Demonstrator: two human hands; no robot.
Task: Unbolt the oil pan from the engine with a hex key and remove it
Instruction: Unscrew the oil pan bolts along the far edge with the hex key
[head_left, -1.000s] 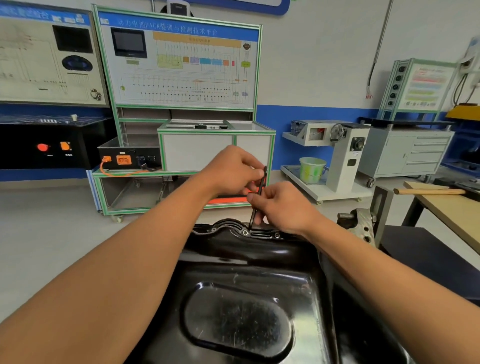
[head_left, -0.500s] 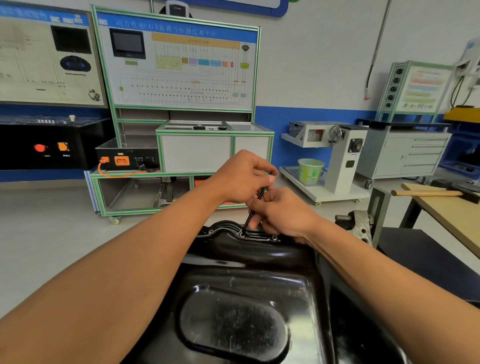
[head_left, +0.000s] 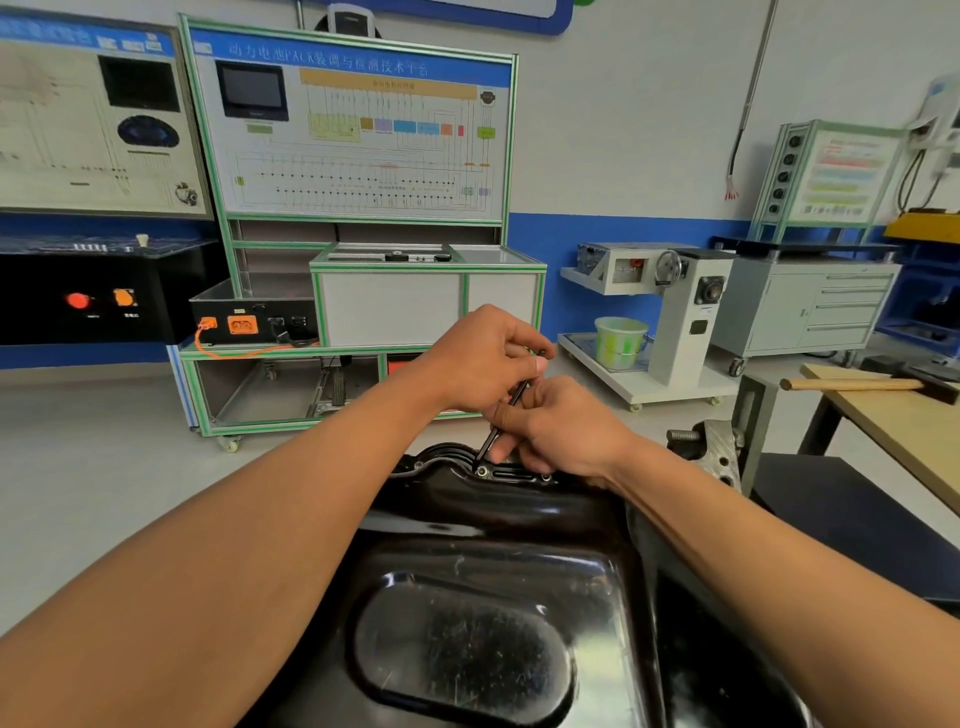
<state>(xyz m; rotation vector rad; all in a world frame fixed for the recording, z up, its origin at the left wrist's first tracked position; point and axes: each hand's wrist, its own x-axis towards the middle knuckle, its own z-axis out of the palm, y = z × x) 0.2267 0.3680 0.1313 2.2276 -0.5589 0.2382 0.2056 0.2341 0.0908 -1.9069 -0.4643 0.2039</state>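
Observation:
The glossy black oil pan fills the lower middle of the head view, bottom side up on the engine. A thin black hex key stands tilted over a bolt on the pan's far flange, its tip at the bolt head. My left hand grips the key's upper end with curled fingers. My right hand pinches the shaft lower down, its fingers resting on the flange. A second bolt shows just to the right on the same flange.
A wooden table with a hammer handle stands at the right. Beyond the engine are a green-framed training bench, a white stand with a green bucket, and a grey drawer cabinet.
The hex key has tilted further, its top swinging to the right while its tip stays at the bolt. Both hands have shifted slightly with it.

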